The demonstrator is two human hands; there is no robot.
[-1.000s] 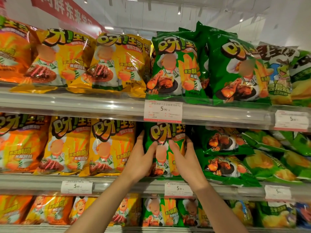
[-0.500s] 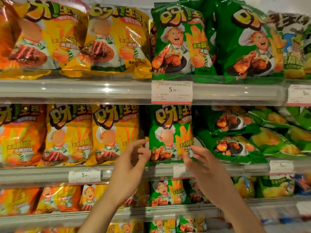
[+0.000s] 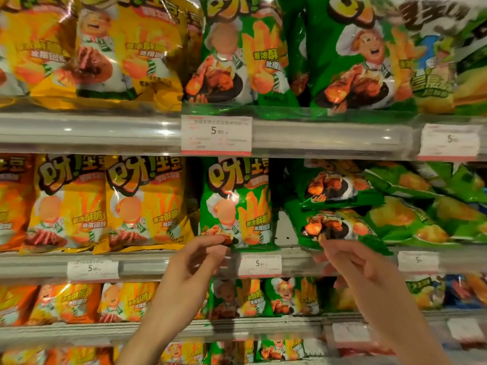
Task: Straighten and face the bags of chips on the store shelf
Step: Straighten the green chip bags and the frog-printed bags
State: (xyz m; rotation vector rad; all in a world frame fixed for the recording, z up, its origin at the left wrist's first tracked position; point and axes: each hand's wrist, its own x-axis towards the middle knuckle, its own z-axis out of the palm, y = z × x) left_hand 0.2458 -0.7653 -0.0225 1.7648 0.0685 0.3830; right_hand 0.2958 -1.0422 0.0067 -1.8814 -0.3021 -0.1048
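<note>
An upright green chip bag [image 3: 234, 201] stands facing front on the middle shelf [image 3: 147, 264]. My left hand [image 3: 195, 264] is just below it, fingers loosely curled, fingertips at the bag's lower left corner. To the right, two green bags lie flat and stacked: the lower green bag [image 3: 334, 227] and the upper green bag [image 3: 332, 183]. My right hand [image 3: 353, 264] reaches up to the lower one, its fingertips touching the front edge. Neither hand clearly grips a bag.
Yellow bags [image 3: 142, 204] stand upright left of the green one. More green bags [image 3: 411, 219] lie tumbled at the far right. The top shelf [image 3: 79, 130] carries upright yellow and green bags. Price tags [image 3: 259, 264] hang on the rails. Smaller bags fill the lower shelf [image 3: 263, 299].
Both hands let go of the upright green bag. My right hand moved right to the flat-lying green bags; my left hand dropped to the upright bag's lower corner. The camera moved closer.
</note>
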